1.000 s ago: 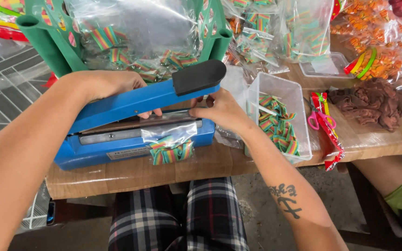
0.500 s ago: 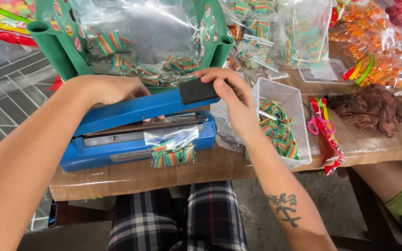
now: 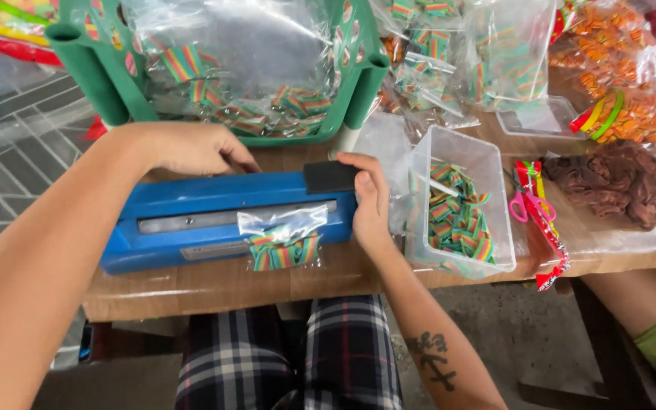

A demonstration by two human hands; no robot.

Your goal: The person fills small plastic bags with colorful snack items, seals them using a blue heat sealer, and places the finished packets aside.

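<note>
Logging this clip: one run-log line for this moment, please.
right hand: pressing sealer arm down | left hand: behind sealer | candy bag: clamped | candy tub: right

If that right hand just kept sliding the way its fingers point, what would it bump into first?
The right hand points up the table, fingers on the black handle of the blue sealer. Past that, it would probably meet the green basket, though depth is hard to judge.
</note>
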